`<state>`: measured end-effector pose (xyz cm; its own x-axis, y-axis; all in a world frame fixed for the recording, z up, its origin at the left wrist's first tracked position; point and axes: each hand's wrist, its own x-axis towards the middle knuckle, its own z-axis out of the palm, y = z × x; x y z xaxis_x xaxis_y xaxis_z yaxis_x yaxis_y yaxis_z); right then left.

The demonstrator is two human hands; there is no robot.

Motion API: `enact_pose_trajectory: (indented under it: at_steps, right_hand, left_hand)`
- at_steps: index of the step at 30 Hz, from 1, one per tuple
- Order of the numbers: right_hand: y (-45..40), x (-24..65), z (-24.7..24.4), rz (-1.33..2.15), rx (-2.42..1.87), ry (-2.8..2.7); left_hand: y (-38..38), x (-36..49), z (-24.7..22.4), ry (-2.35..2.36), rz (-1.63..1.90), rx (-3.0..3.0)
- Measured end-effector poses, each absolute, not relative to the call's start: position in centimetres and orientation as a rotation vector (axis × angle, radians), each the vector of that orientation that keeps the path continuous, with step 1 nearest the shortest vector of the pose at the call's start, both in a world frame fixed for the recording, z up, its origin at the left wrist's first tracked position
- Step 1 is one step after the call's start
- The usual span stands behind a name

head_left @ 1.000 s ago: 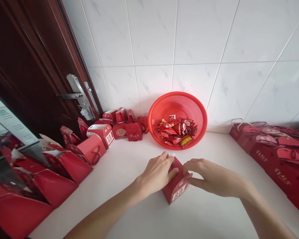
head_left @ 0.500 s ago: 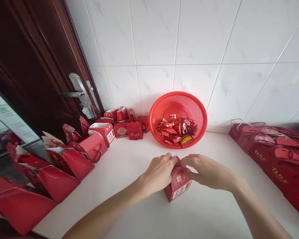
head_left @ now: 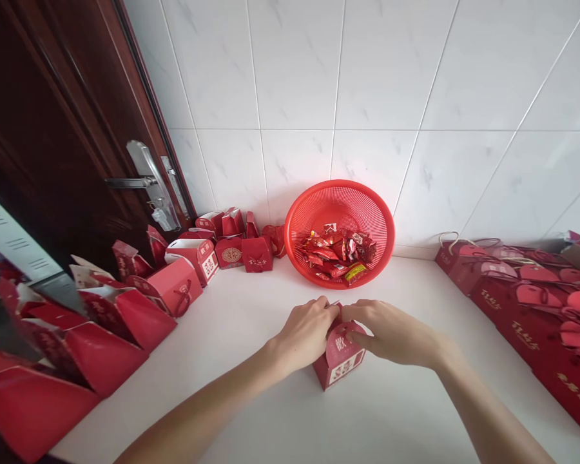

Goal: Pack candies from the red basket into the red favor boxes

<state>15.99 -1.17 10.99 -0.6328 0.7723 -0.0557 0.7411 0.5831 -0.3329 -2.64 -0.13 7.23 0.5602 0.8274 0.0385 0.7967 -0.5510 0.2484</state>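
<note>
Middle of smooth white worktop (head_left: 251, 412): small, upright red card box (head_left: 321, 372), arched flap (head_left: 339, 348) printed 歡, white panel (head_left: 345, 369) reading 囍. Left hand (head_left: 302, 332) curled over its upper left side, fingertips hidden; right hand (head_left: 391, 332) pinching the flap. Back edge: round red plastic mesh basket (head_left: 341, 205), glossy red packets (head_left: 336, 251).

I'm counting one left hand (head_left: 307, 332), one right hand (head_left: 391, 332), that's two! One box (head_left: 325, 374) between them, one basket (head_left: 338, 207), one door (head_left: 43, 96), one door handle (head_left: 130, 183)! Packets (head_left: 336, 251), over five, overlapping; boxes (head_left: 176, 283) at left, over eight, exact number hidden.
</note>
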Motion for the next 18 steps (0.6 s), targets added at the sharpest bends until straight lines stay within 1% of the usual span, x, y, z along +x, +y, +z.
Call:
enact_pose_trajectory:
  at_steps: [12,18]
  right_hand:
    - [-1.6,17.5,10.9,0.660,-1.236,-2.655]
    - [-1.8,17.9,11.1,0.753,-1.171,-2.611]
  left_hand:
    - [0.1,-3.8,8.8,1.203,0.353,2.517]
    - [0.4,-3.9,8.3,1.173,0.380,2.494]
